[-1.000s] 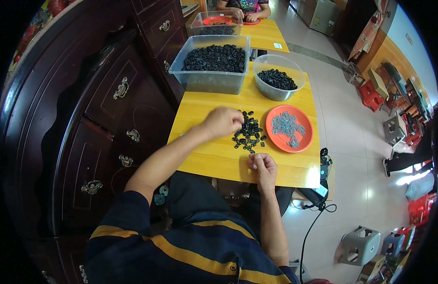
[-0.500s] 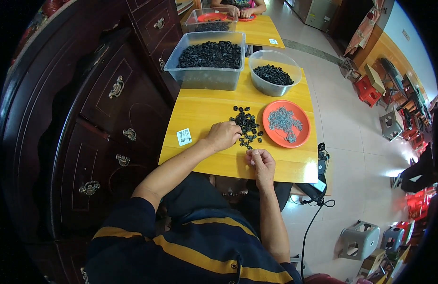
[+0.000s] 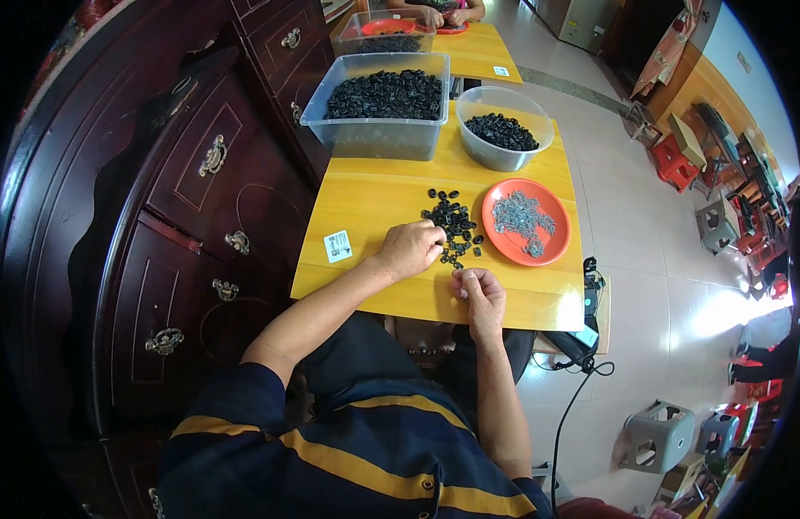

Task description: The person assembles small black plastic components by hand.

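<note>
Centre of frame: left hand (image 3: pixel 411 248), fingers bent against a loose heap of small black oval plastic pieces (image 3: pixel 453 215); fingertip contact hidden, cannot tell whether pinching. Lower right of heap: right hand (image 3: pixel 484 298), thumb and forefinger pressed together, any content too small to tell. Right of centre: round orange plastic plate (image 3: pixel 506 249) of small grey pieces (image 3: pixel 521 214), presumably for easy reach. Upper centre: rectangular translucent plastic tub (image 3: pixel 378 135), round translucent plastic bowl (image 3: pixel 501 159), seemingly set back as bulk stock.

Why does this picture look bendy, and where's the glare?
In the head view, the fisheye lens bows the edges of the dark cabinet; same view, glare whitens the near right corner of the yellow table and, at far right, the tiled floor.
</note>
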